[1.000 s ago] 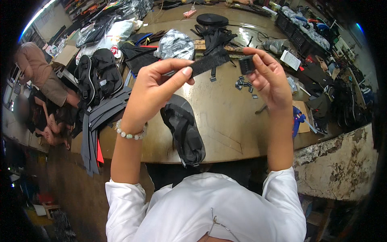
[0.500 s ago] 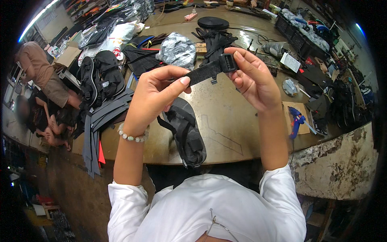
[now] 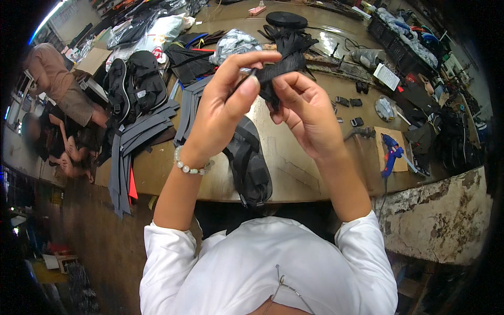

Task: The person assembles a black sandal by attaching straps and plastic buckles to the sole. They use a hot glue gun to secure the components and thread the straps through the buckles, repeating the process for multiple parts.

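Above the table, both my hands hold a black webbing strap [image 3: 282,67] between them. My left hand [image 3: 223,105] pinches it between thumb and bent fingers, with a beaded bracelet at the wrist. My right hand [image 3: 310,113] grips its other side with closed thumb and fingers. The strap looks folded between the fingertips, and I cannot make out its buckle, which is hidden or blurred. Below my hands, a black padded strap piece [image 3: 252,168] lies near the table's front edge.
Grey strips [image 3: 123,152] hang over the left edge beside black bags [image 3: 142,86]. A blue glue gun [image 3: 389,152] lies on cardboard at right, near small black buckles [image 3: 357,122] and a hammer [image 3: 359,134]. A webbing roll [image 3: 286,20] sits farther back. Two people are at left.
My hands have come closer together and the right one has moved left. The strap, stretched out with its buckle showing before, is now bunched between my fingers.
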Available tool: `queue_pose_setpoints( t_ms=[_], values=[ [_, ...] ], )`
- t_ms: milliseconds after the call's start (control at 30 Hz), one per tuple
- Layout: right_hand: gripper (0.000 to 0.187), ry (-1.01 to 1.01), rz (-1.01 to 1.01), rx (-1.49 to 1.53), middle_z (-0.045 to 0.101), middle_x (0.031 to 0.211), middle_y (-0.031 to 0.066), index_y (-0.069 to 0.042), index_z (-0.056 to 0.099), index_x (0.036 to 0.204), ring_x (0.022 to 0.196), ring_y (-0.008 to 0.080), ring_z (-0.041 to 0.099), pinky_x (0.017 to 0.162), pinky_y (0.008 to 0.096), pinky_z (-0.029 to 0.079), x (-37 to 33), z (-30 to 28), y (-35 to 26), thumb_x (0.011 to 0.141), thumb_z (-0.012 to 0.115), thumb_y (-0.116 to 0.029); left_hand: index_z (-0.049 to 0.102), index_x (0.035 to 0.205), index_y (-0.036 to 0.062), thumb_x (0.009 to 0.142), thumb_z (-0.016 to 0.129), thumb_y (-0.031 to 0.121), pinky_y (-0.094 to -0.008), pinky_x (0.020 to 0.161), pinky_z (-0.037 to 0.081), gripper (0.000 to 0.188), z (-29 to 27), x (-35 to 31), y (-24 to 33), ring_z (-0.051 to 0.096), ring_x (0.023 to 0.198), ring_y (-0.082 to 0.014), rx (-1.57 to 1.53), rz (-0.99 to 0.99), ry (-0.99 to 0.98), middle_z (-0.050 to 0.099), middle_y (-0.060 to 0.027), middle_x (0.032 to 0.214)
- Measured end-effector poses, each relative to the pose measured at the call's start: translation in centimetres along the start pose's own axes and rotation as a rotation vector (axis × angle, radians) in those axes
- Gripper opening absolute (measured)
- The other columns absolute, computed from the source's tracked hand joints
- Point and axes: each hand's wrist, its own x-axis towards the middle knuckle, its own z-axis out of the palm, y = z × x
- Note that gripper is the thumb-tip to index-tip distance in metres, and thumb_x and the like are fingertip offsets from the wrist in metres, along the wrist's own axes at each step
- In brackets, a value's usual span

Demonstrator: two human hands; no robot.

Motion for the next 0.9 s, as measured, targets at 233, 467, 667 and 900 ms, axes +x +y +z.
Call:
queue_pose_setpoints(
  t_ms=[233,467,667,900],
  values=[
    [0.03,-0.013,-0.048,-0.4,0.064,0.08,0.002,0.0,0.063,0.113,0.065,0.006,0.057,0.057,0.0215,0.047,-0.6,-0.4,3.7,0.088,0.071,-0.013,0.057,0.087,0.0012,0.104,0.04,0.037,-0.0277,0.08,0.043,0.043,-0.2,0.0,-1.5,0.053,0.086,-0.0117,0.12,0.25,0.123,0.058,-0.0038,0.086],
    [0.048,-0.246,0.252,-1.027,0.063,0.086,0.0096,-0.004,0.061,0.12,0.073,0.0155,0.058,0.066,0.0302,0.048,-1.7,-3.1,8.5,0.082,0.076,-0.029,0.061,0.088,0.0018,0.102,0.044,0.026,-0.0258,0.078,0.043,0.033,-1.4,0.4,-0.1,0.056,0.082,-0.0113,0.043,0.123,0.0,0.061,-0.0026,0.083],
    [0.041,-0.459,-0.172,-0.765,0.061,0.098,0.0121,-0.001,0.058,0.119,0.084,0.0191,0.059,0.068,0.0307,0.048,0.3,-4.2,6.9,0.087,0.07,-0.026,0.055,0.128,0.0104,0.084,0.068,0.04,-0.0429,0.104,0.031,0.055,0.8,-4.1,-1.4,0.037,0.129,-0.034,0.973,0.327,-0.25,0.042,-0.0148,0.137],
    [0.028,-0.402,0.322,-0.32,0.066,0.091,0.0177,0.004,0.06,0.118,0.063,0.0131,0.061,0.05,0.0221,0.047,-0.4,-10.2,4.9,0.097,0.057,-0.014,0.02,0.149,0.0021,0.077,0.064,0.011,-0.0449,0.114,0.024,0.086,2.5,-15.3,-7.1,0.028,0.138,-0.0444,0.52,-0.576,0.152,0.028,-0.0341,0.145]
  ],
)
